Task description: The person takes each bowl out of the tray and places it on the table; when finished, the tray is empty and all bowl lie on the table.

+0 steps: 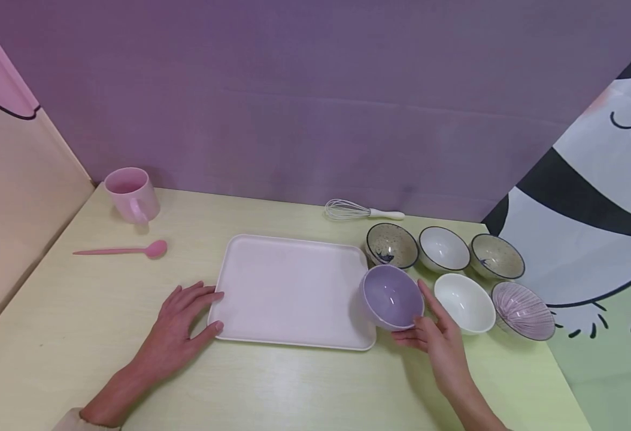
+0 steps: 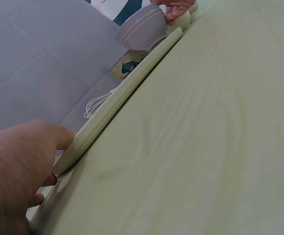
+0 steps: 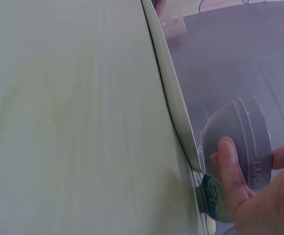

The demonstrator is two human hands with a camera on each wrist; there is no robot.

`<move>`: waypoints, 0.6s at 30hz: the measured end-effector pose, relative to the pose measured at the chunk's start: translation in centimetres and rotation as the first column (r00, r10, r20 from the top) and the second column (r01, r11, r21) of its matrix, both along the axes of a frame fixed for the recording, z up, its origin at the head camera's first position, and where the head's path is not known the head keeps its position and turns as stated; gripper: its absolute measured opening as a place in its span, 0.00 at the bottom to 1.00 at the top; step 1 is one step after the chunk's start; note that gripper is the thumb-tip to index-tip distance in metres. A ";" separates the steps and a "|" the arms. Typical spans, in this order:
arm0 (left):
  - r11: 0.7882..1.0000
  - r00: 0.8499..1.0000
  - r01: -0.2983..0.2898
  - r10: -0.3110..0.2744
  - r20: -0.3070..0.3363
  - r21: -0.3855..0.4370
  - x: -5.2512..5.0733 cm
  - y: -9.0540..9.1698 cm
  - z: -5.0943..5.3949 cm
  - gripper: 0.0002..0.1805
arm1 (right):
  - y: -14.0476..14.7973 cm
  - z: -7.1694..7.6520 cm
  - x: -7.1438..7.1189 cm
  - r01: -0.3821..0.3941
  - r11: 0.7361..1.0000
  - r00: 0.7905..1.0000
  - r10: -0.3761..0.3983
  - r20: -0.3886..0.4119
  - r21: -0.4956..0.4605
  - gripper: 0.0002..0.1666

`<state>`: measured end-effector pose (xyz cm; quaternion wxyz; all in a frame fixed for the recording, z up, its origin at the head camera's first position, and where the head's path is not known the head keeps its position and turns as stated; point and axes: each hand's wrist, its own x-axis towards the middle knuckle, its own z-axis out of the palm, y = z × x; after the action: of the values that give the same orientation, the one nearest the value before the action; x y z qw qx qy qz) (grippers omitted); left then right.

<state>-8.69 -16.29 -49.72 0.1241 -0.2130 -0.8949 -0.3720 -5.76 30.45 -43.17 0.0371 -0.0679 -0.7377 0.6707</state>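
Note:
My right hand (image 1: 439, 344) holds a purple bowl (image 1: 391, 297), its fingers along the bowl's right and lower side. In the right wrist view the bowl (image 3: 239, 139) shows raised letters on its wall, and it is tilted. It hangs raised over the right edge of a pale pink rectangular tray (image 1: 294, 290). My left hand (image 1: 178, 323) rests at the tray's left edge, thumb and fingers spread and touching the rim. In the left wrist view the tray's edge (image 2: 117, 100) lies against that hand.
Right of the tray stand a speckled bowl (image 1: 392, 245), a white bowl (image 1: 445, 248), another speckled bowl (image 1: 497, 256), a second white bowl (image 1: 464, 303) and a striped purple bowl (image 1: 522, 311). A whisk (image 1: 364, 211) lies behind. At left are a pink mug (image 1: 132, 194) and a pink spoon (image 1: 121, 250).

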 end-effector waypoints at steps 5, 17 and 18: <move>1.000 1.000 0.001 -0.001 -0.003 0.007 0.0 0.0 0.0 0.27 | 1.2 -0.3 0.3 0.020 1.000 1.000 -0.020 0.007 0.008 0.42; 1.000 1.000 0.006 -0.006 0.013 0.007 0.0 0.0 0.0 0.27 | 2.3 -0.9 0.5 0.042 0.999 0.999 -0.042 0.008 0.006 0.41; 1.000 1.000 0.006 -0.006 0.014 0.007 0.0 0.0 0.0 0.27 | 2.3 -0.9 0.5 0.038 0.999 0.999 -0.038 0.009 0.003 0.41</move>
<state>-8.73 -16.31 -49.72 0.1175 -0.2127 -0.8938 -0.3769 -5.22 32.78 -44.05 0.0467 -0.0847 -0.7374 0.6685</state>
